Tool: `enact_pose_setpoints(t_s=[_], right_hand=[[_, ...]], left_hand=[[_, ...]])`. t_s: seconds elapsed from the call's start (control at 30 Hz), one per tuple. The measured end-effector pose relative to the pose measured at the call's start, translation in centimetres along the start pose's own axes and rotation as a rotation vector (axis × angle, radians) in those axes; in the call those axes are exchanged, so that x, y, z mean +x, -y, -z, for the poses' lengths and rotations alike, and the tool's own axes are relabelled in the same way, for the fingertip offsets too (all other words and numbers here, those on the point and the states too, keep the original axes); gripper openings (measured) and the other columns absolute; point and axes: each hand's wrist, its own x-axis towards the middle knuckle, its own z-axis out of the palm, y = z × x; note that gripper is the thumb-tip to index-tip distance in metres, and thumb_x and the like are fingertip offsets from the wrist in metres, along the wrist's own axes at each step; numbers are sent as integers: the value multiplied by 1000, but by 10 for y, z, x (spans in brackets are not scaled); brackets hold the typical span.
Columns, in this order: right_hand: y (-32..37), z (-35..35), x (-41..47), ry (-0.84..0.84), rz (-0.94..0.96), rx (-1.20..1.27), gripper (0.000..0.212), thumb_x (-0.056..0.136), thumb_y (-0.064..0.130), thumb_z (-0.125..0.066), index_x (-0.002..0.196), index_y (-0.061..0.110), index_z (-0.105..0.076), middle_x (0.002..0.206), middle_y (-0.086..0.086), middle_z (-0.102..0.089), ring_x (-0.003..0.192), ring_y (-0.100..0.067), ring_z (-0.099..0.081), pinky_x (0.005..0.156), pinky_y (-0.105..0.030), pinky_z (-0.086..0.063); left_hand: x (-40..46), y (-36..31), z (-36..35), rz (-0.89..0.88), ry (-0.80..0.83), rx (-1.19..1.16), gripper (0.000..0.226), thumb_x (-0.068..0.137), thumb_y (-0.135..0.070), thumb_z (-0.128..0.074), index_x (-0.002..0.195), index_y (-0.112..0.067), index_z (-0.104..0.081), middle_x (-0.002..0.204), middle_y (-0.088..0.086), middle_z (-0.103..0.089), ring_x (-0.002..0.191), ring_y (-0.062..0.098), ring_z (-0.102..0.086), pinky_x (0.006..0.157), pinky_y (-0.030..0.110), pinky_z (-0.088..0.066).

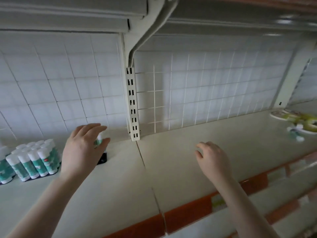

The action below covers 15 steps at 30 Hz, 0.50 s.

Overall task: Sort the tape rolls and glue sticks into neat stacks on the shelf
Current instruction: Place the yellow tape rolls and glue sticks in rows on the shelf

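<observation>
A block of white-capped, green-labelled glue sticks [34, 160] stands upright at the left of the cream shelf [171, 152]. Just right of it, my left hand [82, 148] holds one more glue stick [99, 141] between thumb and fingers; its black base [103, 158] is down at the shelf surface. My right hand [212, 157] hovers over the middle of the shelf with loosely curled fingers and holds nothing. At the far right lie blurred tape rolls [307, 123], yellow-green and white, with a loose glue stick [295, 133] beside them.
A slotted upright post [132, 103] divides the wire-grid back wall. Another shelf hangs close overhead. An orange price strip [187, 215] runs along the front edge. A seam crosses the shelf surface between my hands.
</observation>
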Motion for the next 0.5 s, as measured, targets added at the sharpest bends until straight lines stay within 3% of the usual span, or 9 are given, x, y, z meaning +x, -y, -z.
enact_pose_setpoints(t_s=[0.1,0.3,0.5], right_hand=[[-49,5,4,-49,-19,-6,9,76,9,-70,84,3,-68,76,-16,-64,71,-35,-62,60,-39,-50],[-169,8,29,-127,98,14,26,54,2,-84,75,7,-71,63,-13,-63,55,-33,-62,47,-35,-51],[-276,29,41,-178,110,22,23,55,3,-83,72,9,-69,61,-11,-61,54,-33,-60,49,-34,-51]], left_hand=[[-2,-47,-15,37,18,-29,32,72,-12,-78,103,-6,-70,107,11,-67,99,35,-59,83,45,-48],[-8,-164,-73,149,65,-42,31,73,-14,-78,103,-11,-69,107,6,-67,98,31,-59,82,41,-48],[0,-271,-128,190,169,-101,30,73,-14,-78,102,-12,-70,105,3,-67,100,28,-60,81,39,-48]])
